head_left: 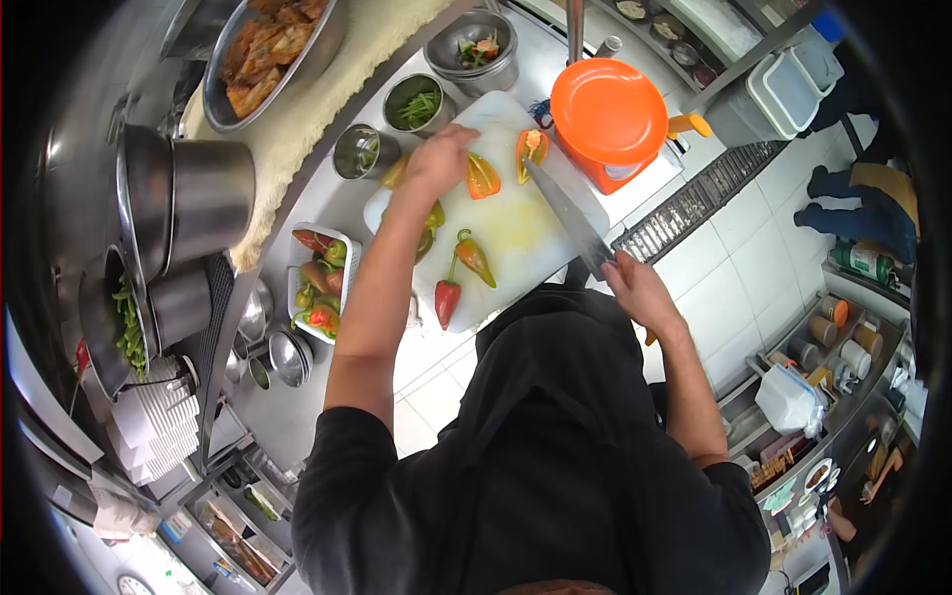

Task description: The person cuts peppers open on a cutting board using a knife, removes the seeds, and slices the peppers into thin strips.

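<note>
My right hand is closed around the handle of a large kitchen knife. The blade slants across the right side of a white cutting board, its tip near a halved orange pepper. Over the board's far left part is my left hand, beside another cut pepper piece; its fingers are mostly hidden beneath the hand. A red pepper and a yellow-orange pepper lie whole at the near side. Green-yellow peppers are partly covered by my left forearm.
A white basket of peppers stands left of the board. Beyond are metal containers with cut greens and a metal bowl of scraps. An orange plate-topped scale sits at the far right. Another person's legs show at right.
</note>
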### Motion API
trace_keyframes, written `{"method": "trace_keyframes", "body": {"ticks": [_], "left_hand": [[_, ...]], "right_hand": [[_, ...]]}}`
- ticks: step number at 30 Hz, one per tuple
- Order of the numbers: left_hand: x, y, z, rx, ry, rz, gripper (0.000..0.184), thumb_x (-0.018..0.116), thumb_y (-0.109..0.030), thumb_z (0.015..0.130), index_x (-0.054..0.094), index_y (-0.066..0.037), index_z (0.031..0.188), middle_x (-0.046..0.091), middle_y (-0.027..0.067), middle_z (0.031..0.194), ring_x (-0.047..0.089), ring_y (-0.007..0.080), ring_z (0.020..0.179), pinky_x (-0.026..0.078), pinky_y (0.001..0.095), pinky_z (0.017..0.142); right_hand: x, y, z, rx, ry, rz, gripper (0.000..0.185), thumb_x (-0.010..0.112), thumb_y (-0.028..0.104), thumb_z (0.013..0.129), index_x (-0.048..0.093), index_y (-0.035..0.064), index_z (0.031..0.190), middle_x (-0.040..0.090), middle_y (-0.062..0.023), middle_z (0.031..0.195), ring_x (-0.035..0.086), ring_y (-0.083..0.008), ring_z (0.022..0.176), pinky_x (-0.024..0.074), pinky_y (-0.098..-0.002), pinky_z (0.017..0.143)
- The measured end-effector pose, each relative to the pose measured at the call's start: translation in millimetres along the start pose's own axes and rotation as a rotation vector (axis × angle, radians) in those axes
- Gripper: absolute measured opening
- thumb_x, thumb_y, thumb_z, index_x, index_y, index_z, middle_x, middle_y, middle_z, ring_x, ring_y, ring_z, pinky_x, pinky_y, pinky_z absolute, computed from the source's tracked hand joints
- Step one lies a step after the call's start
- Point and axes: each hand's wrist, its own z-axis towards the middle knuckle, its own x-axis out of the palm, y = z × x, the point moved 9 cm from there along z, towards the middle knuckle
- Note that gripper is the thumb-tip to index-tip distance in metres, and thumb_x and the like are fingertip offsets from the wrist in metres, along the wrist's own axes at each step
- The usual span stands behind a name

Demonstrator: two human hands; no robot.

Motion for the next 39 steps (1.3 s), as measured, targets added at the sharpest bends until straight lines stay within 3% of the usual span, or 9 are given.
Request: {"method": "trace_keyframes", "body": {"ticks": [7, 10, 16, 20, 24, 27, 30, 34, 39], "left_hand": [[22.9, 17.5, -18.7, -0.111, 0.165, 0.013, 0.024, 0.067, -0.014, 0.097, 0.070, -0.009, 0.120, 0.064, 0.0127, 0.139, 0.066, 0.0378, 0.121, 0.053, 0.0476, 0.104], [23.0, 24.4, -25.6, -0.109, 0.182, -0.042, 0.019, 0.070, -0.016, 0.099, 0.066, -0.006, 0.113, 0.068, 0.0122, 0.118, 0.070, 0.0312, 0.108, 0.056, 0.0437, 0.096], [-12.6, 32.0, -34.5, -0.299, 0.201, -0.750, 0.016, 0.071, -0.019, 0.104, 0.064, -0.006, 0.110, 0.063, 0.0014, 0.083, 0.064, 0.0114, 0.072, 0.053, 0.0290, 0.068], [-92.5, 19.6, -7.2, -0.205, -0.193, -0.821, 0.012, 0.067, -0.013, 0.106, 0.064, -0.005, 0.114, 0.068, 0.0011, 0.092, 0.064, 0.0113, 0.072, 0.053, 0.0281, 0.065], [-136.6, -2.9, 27.1, -0.120, -0.683, -0.127, 0.017, 0.069, -0.018, 0.104, 0.067, -0.006, 0.115, 0.073, 0.0077, 0.100, 0.072, 0.0246, 0.078, 0.057, 0.0379, 0.073], [-120.9, -32.0, 51.9, -0.049, -0.518, 0.064, 0.020, 0.070, -0.021, 0.098, 0.070, -0.011, 0.116, 0.073, 0.0168, 0.111, 0.073, 0.0402, 0.094, 0.059, 0.0499, 0.084], [-82.9, -37.6, 58.4, 0.200, -0.463, 0.291, 0.020, 0.071, -0.019, 0.096, 0.069, -0.010, 0.114, 0.071, 0.0165, 0.112, 0.072, 0.0395, 0.100, 0.059, 0.0504, 0.085], [-105.0, -20.8, 45.6, 0.011, -0.604, 0.124, 0.025, 0.069, -0.020, 0.097, 0.067, -0.009, 0.119, 0.071, 0.0123, 0.114, 0.072, 0.0326, 0.107, 0.060, 0.0486, 0.087], [-105.3, -2.4, 24.7, -0.242, -0.618, -0.425, 0.022, 0.076, -0.014, 0.096, 0.068, -0.002, 0.113, 0.077, 0.0118, 0.098, 0.076, 0.0202, 0.078, 0.061, 0.0357, 0.075]], "right_hand": [[5.4, 1.0, 5.9, -0.048, -0.004, 0.007, 0.036, 0.057, 0.033, 0.112, 0.056, -0.0011, 0.099, 0.067, -0.0282, 0.081, 0.066, -0.0510, 0.081, 0.0497, -0.0556, 0.073], [3.2, 2.9, 3.3, -0.007, 0.017, 0.018, 0.036, 0.057, 0.033, 0.112, 0.056, -0.0012, 0.099, 0.068, -0.0280, 0.081, 0.066, -0.0508, 0.082, 0.0502, -0.0555, 0.075], [0.2, -5.3, 3.5, -0.029, 0.001, -0.002, 0.037, 0.057, 0.033, 0.112, 0.055, -0.0019, 0.099, 0.068, -0.0278, 0.083, 0.067, -0.0508, 0.084, 0.0502, -0.0558, 0.076], [-1.2, -5.2, 2.3, -0.034, -0.007, 0.007, 0.037, 0.058, 0.033, 0.112, 0.055, -0.0020, 0.099, 0.069, -0.0281, 0.083, 0.067, -0.0508, 0.085, 0.0503, -0.0560, 0.077], [2.5, -2.6, 2.7, -0.044, -0.008, -0.005, 0.037, 0.058, 0.033, 0.112, 0.056, -0.0021, 0.099, 0.069, -0.0287, 0.085, 0.067, -0.0507, 0.086, 0.0504, -0.0561, 0.077], [8.3, -2.0, 2.9, -0.084, -0.026, -0.014, 0.036, 0.059, 0.032, 0.111, 0.057, -0.0023, 0.100, 0.069, -0.0289, 0.085, 0.068, -0.0506, 0.086, 0.0509, -0.0559, 0.077], [7.0, 3.5, -1.2, -0.102, -0.026, -0.029, 0.035, 0.060, 0.031, 0.111, 0.058, -0.0025, 0.099, 0.069, -0.0288, 0.083, 0.068, -0.0506, 0.084, 0.0515, -0.0557, 0.075], [10.4, -7.2, -3.2, -0.060, 0.009, -0.028, 0.036, 0.059, 0.033, 0.111, 0.057, -0.0027, 0.104, 0.070, -0.0302, 0.087, 0.069, -0.0509, 0.086, 0.0528, -0.0552, 0.079], [10.9, -3.2, -2.0, -0.032, 0.044, -0.042, 0.038, 0.058, 0.033, 0.111, 0.055, -0.0036, 0.106, 0.071, -0.0316, 0.091, 0.070, -0.0517, 0.091, 0.0532, -0.0560, 0.082]]}}
